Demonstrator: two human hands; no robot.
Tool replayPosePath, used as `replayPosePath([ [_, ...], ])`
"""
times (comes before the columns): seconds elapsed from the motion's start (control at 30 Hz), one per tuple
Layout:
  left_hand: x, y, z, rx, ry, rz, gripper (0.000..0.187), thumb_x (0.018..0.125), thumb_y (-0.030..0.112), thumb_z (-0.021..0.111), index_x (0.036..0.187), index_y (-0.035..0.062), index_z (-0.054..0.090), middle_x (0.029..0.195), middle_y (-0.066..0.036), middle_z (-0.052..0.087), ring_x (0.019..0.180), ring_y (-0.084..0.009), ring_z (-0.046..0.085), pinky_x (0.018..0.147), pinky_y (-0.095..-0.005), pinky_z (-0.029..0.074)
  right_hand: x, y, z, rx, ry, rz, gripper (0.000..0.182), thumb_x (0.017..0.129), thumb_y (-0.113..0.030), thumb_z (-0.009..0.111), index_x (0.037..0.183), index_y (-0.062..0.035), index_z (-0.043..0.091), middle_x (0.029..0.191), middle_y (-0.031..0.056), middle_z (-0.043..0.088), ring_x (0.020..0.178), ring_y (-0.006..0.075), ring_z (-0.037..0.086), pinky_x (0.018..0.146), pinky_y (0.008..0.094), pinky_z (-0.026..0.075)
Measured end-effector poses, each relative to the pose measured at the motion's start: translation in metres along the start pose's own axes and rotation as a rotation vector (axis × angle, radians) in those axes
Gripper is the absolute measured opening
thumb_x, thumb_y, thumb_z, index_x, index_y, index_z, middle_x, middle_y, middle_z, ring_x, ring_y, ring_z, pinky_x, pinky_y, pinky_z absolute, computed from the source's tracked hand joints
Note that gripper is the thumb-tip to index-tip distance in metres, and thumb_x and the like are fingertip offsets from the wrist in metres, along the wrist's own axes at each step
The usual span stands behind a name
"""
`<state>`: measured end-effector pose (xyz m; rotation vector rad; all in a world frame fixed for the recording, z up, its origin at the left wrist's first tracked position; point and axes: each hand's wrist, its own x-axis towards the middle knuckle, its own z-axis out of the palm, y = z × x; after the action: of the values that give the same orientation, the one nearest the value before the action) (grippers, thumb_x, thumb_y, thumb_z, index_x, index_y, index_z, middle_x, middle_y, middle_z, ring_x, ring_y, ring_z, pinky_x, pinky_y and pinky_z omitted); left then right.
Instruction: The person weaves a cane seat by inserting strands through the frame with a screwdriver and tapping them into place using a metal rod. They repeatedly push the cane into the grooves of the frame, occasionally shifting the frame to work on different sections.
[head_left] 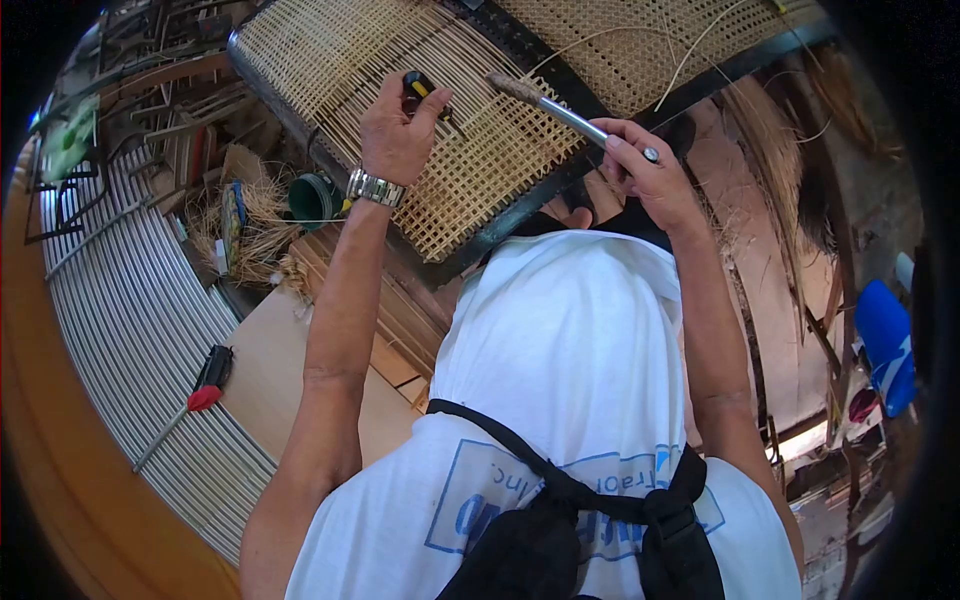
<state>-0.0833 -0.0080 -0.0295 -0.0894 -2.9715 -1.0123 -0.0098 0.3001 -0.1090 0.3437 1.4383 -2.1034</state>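
Note:
My left hand [395, 130], with a metal watch [376, 188] on its wrist, is closed around the black-and-yellow handle of a screwdriver [418, 84]. The screwdriver's thin shaft points down at the woven cane panel [470, 180]. My right hand [645, 170] grips a silver metal-shafted tool [572, 122] with a rough brown far end, whose exact kind I cannot make out. That brown end hovers over the panel, right of the screwdriver. The panel has a dark frame; close open weave covers its near part, and parallel strands run across its middle.
A second cane panel [640, 45] adjoins at the upper right, with loose strands over it. On the left are a green container [312, 198], cane scraps [265, 215] and a slatted metal surface [150, 300] bearing a red-and-black tool [205, 395]. A blue object [884, 345] sits far right.

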Motion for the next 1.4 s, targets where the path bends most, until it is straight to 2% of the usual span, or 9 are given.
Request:
replayPosePath([
  [0.17,0.001,0.005,0.0,-0.021,-0.032,-0.012,0.036,0.092,0.029,0.082,0.109,0.0022,0.065,0.077,-0.007,0.072,0.067,-0.0143,0.067,0.059,-0.031,0.052,-0.004,-0.002,0.013,-0.065,-0.006,-0.02,0.037,0.106,-0.022,0.058,0.138,-0.0034,0.062,0.078,-0.0077,0.051,0.067,0.0012,0.044,0.056,0.0178,0.032],
  [0.23,0.003,-0.004,-0.002,-0.08,0.005,0.003,0.036,0.092,0.029,0.082,0.109,0.0021,0.065,0.078,-0.007,0.072,0.068,-0.0144,0.068,0.059,-0.0308,0.052,-0.005,-0.008,0.008,-0.145,-0.217,-0.036,0.037,0.106,-0.022,0.057,0.137,-0.0043,0.063,0.078,-0.0081,0.051,0.067,0.0009,0.044,0.056,0.0177,0.033],
  [0.5,-0.007,0.005,0.002,-0.028,-0.069,0.005,0.035,0.093,0.03,0.081,0.109,0.0027,0.065,0.077,-0.007,0.071,0.069,-0.0144,0.067,0.06,-0.0322,0.053,-0.004,-0.003,0.0,-0.005,-0.029,-0.018,0.037,0.106,-0.023,0.058,0.136,-0.0031,0.063,0.075,-0.0071,0.051,0.064,0.0022,0.043,0.055,0.0196,0.032],
  [0.6,-0.005,0.0,0.0,-0.095,-0.021,0.0,0.035,0.093,0.028,0.081,0.109,0.0022,0.065,0.079,-0.006,0.072,0.07,-0.0136,0.067,0.061,-0.0309,0.052,-0.01,-0.005,-0.008,-0.187,-0.256,0.031,0.037,0.105,-0.023,0.058,0.136,-0.0031,0.063,0.073,-0.0066,0.05,0.062,0.0026,0.044,0.054,0.0195,0.03],
  [0.73,-0.011,0.009,-0.002,-0.139,-0.012,-0.046,0.034,0.092,0.026,0.082,0.109,0.002,0.065,0.078,-0.006,0.072,0.069,-0.0132,0.066,0.06,-0.0301,0.052,-0.018,-0.013,-0.006,-0.049,-0.015,0.021,0.034,0.105,-0.021,0.058,0.133,-0.0033,0.066,0.078,-0.0064,0.055,0.066,0.0017,0.046,0.057,0.018,0.035],
  [1.03,-0.014,0.01,0.001,-0.088,-0.011,0.044,0.031,0.092,0.021,0.082,0.11,0.0028,0.065,0.078,-0.006,0.071,0.068,-0.0134,0.067,0.059,-0.0308,0.052,-0.025,-0.009,-0.016,-0.109,-0.169,0.038,0.039,0.104,-0.026,0.06,0.136,-0.0033,0.063,0.076,-0.0076,0.049,0.064,0.0014,0.04,0.054,0.0186,0.028],
  [1.17,-0.017,0.015,0.002,-0.114,-0.007,0.048,0.029,0.091,0.018,0.082,0.109,0.0026,0.064,0.079,-0.006,0.071,0.069,-0.0126,0.067,0.06,-0.0305,0.053,-0.029,-0.008,-0.021,-0.049,0.035,0.025,0.039,0.104,-0.026,0.06,0.134,-0.0026,0.064,0.076,-0.0077,0.049,0.064,0.0012,0.04,0.053,0.0186,0.027],
  [1.3,-0.022,0.008,0.012,-0.083,-0.124,-0.008,0.032,0.091,0.021,0.082,0.109,0.0017,0.064,0.08,-0.006,0.072,0.07,-0.0121,0.067,0.061,-0.0301,0.053,-0.032,-0.006,-0.008,-0.027,-0.043,0.004,0.037,0.104,-0.025,0.06,0.135,-0.0042,0.064,0.077,-0.0076,0.049,0.064,0.0007,0.039,0.054,0.018,0.027],
  [1.4,-0.021,0.009,0.006,-0.051,-0.133,-0.014,0.035,0.09,0.025,0.083,0.109,0.002,0.064,0.079,-0.006,0.071,0.07,-0.0127,0.067,0.062,-0.03,0.054,-0.039,0.003,-0.001,-0.118,-0.164,-0.023,0.035,0.105,-0.017,0.057,0.136,-0.0026,0.063,0.083,-0.0039,0.057,0.068,0.0033,0.048,0.06,0.02,0.04],
])
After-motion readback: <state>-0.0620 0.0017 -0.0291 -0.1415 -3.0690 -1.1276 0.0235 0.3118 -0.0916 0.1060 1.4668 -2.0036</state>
